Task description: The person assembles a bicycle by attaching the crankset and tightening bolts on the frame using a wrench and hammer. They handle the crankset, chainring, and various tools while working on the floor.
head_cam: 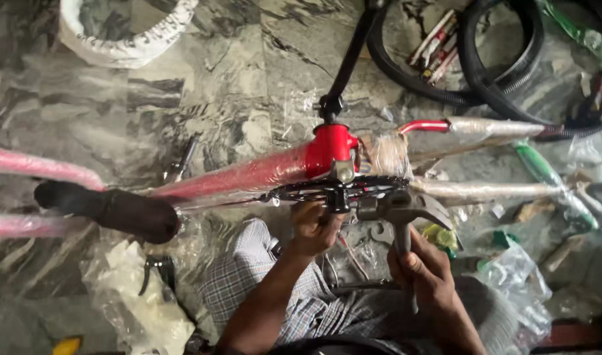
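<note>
A red bicycle frame (261, 172), wrapped in clear plastic, lies across the marble floor. At its bottom bracket (332, 150) sits a black chainring (301, 190) with a crank axle. My left hand (314, 227) is closed around a small part right below the axle at the chainring. My right hand (425, 273) grips the handle of a grey claw hammer (400, 209), whose head rests beside the chainring on its right. A black crank arm (348, 59) points up and away from the bracket.
A black saddle (120, 212) lies at the left, a brake lever (155, 268) on plastic below it. Black tyres (485, 79) and wrapped red and green tubes (544, 172) crowd the right. A white-wrapped tyre (126, 46) lies top left. My checked trouser leg (248, 276) is below.
</note>
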